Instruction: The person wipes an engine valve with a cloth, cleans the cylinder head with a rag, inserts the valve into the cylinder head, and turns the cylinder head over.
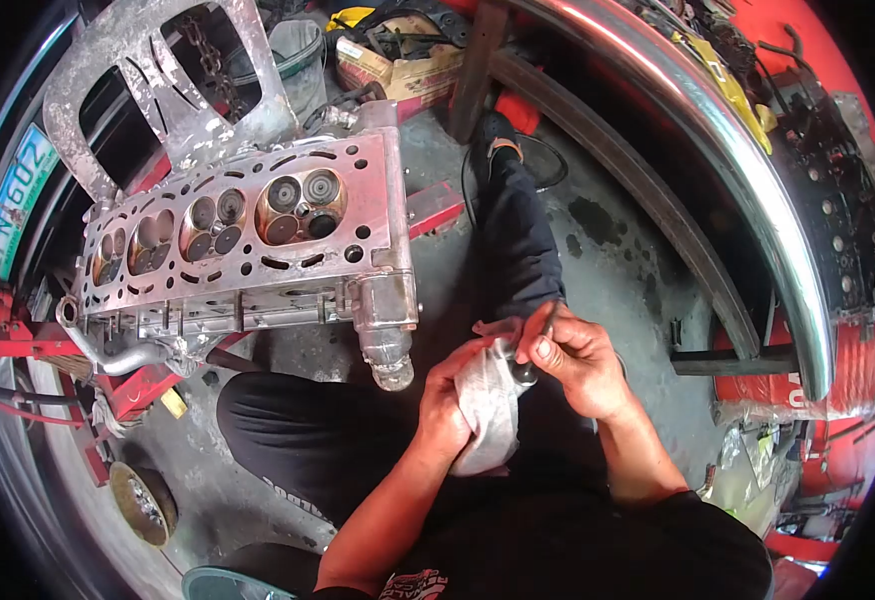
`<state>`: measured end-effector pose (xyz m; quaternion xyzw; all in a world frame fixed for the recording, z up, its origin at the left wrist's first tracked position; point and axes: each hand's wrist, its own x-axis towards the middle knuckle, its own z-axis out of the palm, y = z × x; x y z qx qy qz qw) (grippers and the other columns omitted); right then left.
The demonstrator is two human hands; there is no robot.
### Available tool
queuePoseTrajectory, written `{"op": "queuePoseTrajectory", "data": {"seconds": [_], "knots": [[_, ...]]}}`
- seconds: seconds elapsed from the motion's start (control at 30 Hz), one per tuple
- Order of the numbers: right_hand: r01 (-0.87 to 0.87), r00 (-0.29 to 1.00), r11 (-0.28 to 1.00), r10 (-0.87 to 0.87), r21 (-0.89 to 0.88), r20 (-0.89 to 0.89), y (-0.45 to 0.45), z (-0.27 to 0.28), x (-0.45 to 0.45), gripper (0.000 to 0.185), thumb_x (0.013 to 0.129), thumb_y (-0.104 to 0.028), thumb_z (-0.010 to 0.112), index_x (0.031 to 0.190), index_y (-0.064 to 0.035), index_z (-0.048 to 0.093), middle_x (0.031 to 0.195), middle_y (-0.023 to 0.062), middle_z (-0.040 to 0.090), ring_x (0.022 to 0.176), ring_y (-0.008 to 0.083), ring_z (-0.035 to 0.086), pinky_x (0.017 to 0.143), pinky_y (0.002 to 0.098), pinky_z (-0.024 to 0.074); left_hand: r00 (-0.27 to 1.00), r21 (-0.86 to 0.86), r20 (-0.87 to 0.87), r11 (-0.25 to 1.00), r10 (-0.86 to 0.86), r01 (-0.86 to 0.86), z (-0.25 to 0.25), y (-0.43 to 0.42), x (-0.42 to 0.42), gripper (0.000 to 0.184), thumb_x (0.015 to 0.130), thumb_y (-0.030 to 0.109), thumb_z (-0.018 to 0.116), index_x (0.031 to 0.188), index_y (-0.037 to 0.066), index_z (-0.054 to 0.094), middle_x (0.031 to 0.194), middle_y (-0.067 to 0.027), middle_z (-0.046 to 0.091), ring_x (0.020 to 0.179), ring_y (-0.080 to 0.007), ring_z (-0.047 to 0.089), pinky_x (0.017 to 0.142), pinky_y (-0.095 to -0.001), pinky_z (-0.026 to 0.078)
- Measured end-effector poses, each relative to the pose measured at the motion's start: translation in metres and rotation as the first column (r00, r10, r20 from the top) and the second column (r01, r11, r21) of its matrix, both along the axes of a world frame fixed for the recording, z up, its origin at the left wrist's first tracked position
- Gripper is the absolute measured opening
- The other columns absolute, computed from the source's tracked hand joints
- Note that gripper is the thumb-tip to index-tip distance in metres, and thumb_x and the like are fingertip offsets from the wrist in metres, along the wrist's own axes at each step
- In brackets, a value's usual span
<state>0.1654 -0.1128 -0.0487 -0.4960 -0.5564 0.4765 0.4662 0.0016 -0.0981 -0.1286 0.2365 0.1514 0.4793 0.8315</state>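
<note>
The slim dark metal piece with a wider, shiny lower end (525, 374) is above the person's lap, between the two hands. Its long axis slants: the narrow end points away from the body and a little to the right, the wider end back toward the body and slightly left. The right hand (580, 362) is closed on it, thumb and bent fingers pinching the narrow part. The left hand (448, 408) is closed around a crumpled grey-white cloth (488, 408), which hangs toward the body and lies against the metal piece's left side. Cloth and fingers cover part of the piece, so its full shape cannot be told.

Below and around the hands are black trousers (308, 430), one leg bent to the left, the other stretched forward. A shallow round tan bowl (144, 503) is on the stained grey floor (203, 450) at the left.

Beyond the left hand, a large silver-grey metal engine cylinder head (238, 225) fills the upper left, its flat, holed face turned up toward the camera, over red metal supports (143, 388). A curved shiny chrome bar (748, 190) and a dark steel beam (628, 150) arc along the right side. Farther off are a grey bucket (300, 68), an open cardboard box (418, 78) and, at the far left, a pale licence plate (20, 200).
</note>
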Motion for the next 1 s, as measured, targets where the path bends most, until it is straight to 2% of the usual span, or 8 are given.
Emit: {"op": "queuePoseTrajectory", "data": {"seconds": [0.1,0.3,0.37,0.43,0.6,0.77,0.9,1.0], "knots": [[0.139,0.983,0.973,-0.158,-0.184,-0.094,0.007,-0.004,0.003,0.022,0.101,-0.021,0.053,0.094,-0.0017,0.063,0.096,0.0043,0.062,0.094,0.0181,0.061,0.093,0.0307,0.0435,0.897,0.405,-0.404,0.914,0.178,0.001,0.003,0.011,0.009,0.040,0.084,-0.008,0.058,0.123,-0.001,0.061,0.124,-0.0121,0.060,0.113,-0.0233,0.059,0.099,-0.0359,0.046],[0.212,0.895,0.898,-0.337,-0.386,-0.292,0.009,-0.016,0.012,0.030,0.103,-0.027,0.049,0.109,-0.0013,0.061,0.083,-0.0005,0.055,0.083,0.0092,0.056,0.066,0.0212,0.0464,0.942,-0.040,-0.335,0.999,-0.029,0.017,-0.006,0.017,0.026,0.050,0.078,-0.019,0.051,0.122,0.000,0.061,0.121,-0.0098,0.061,0.114,-0.0213,0.059,0.098,-0.0314,0.046],[0.304,0.939,0.929,-0.329,-0.213,-0.096,0.008,-0.030,0.010,0.042,0.103,-0.033,0.045,0.123,0.0024,0.053,0.099,0.0074,0.061,0.089,0.0160,0.061,0.075,0.0270,0.0484,0.793,0.370,-0.571,0.929,0.212,0.018,-0.011,0.015,0.034,0.054,0.074,-0.021,0.049,0.121,0.002,0.062,0.119,-0.0111,0.062,0.114,-0.0217,0.060,0.098,-0.0309,0.046],[0.333,0.942,0.942,-0.334,0.023,0.034,0.010,-0.044,0.006,0.061,0.103,-0.042,0.040,0.140,0.0066,0.040,0.121,0.0185,0.064,0.098,0.0250,0.066,0.087,0.0364,0.0498,0.735,0.420,-0.615,0.908,0.285,0.000,0.000,0.008,0.047,0.054,0.069,-0.017,0.048,0.118,0.000,0.062,0.114,-0.0139,0.063,0.111,-0.0245,0.063,0.094,-0.0305,0.047],[0.207,0.896,0.963,-0.258,0.173,0.362,0.008,-0.040,0.011,0.081,0.099,-0.060,0.028,0.148,0.0041,0.024,0.103,0.0204,0.069,0.090,0.0301,0.068,0.081,0.0354,0.0506,0.746,0.274,-0.615,0.956,0.256,-0.102,-0.001,0.010,0.063,0.034,0.075,-0.013,0.051,0.104,-0.002,0.062,0.100,-0.0082,0.063,0.094,-0.0186,0.064,0.081,-0.0286,0.050],[0.368,0.881,0.916,-0.399,0.160,0.256,-0.009,-0.055,0.007,0.069,0.102,-0.050,0.032,0.143,0.0045,0.034,0.097,0.0152,0.068,0.084,0.0250,0.066,0.079,0.0333,0.0500,0.799,0.122,-0.561,0.976,0.216,-0.178,-0.004,0.010,0.078,0.013,0.090,0.001,0.054,0.095,0.001,0.065,0.089,-0.0015,0.065,0.083,-0.0097,0.059,0.074,-0.0257,0.049],[0.632,0.717,0.761,-0.646,0.146,0.262,-0.024,-0.064,0.005,0.053,0.104,-0.043,0.040,0.134,0.0005,0.044,0.063,-0.0028,0.047,0.059,0.0041,0.041,0.054,0.0211,0.0304,0.868,-0.250,-0.493,0.947,0.055,-0.203,-0.006,0.023,0.087,0.015,0.093,0.008,0.055,0.096,-0.002,0.066,0.091,-0.0081,0.068,0.078,-0.0166,0.065,0.072,-0.0290,0.053],[0.572,0.732,0.783,-0.622,-0.246,-0.279,-0.050,-0.035,0.001,0.044,0.104,-0.041,0.040,0.129,-0.0047,0.048,0.064,-0.0033,0.041,0.058,0.0068,0.036,0.055,0.0235,0.0306,0.984,-0.370,-0.145,0.917,0.102,-0.149,-0.045,0.065,0.067,0.014,0.092,0.010,0.056,0.090,-0.001,0.065,0.085,-0.0088,0.067,0.073,-0.0201,0.065,0.065,-0.0336,0.054]]}}
